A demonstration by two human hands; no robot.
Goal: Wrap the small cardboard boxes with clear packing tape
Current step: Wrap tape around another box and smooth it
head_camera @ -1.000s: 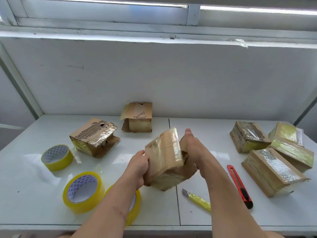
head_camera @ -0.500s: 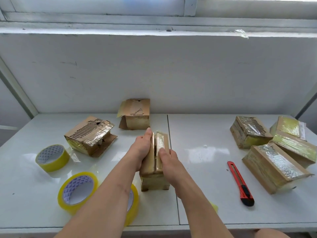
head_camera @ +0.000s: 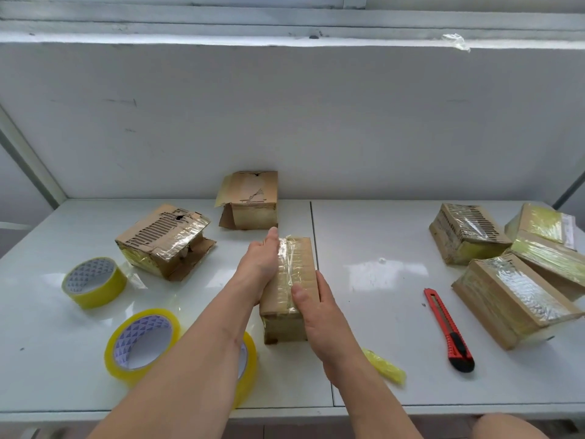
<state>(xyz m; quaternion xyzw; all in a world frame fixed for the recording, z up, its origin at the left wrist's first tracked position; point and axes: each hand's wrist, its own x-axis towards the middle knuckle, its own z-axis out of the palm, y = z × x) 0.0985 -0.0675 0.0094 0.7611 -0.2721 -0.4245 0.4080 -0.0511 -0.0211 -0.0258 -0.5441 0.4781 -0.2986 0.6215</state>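
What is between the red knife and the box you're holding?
In the head view, only bare white table lies between the red knife and the held box, apart from the right hand on the box.

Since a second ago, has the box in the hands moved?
Yes. The box, tilted up above the table seam then, now lies flat just left of it, pressed by the left hand and right hand.

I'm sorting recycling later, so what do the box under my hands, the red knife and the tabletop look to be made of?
Box: brown cardboard, matte, with a glossy crinkled strip of clear tape along the top.
Red knife: probably plastic casing, smooth red with a black end; no blade shows.
Tabletop: white and glossy, reflecting light; laminate or painted panel, can't tell which.
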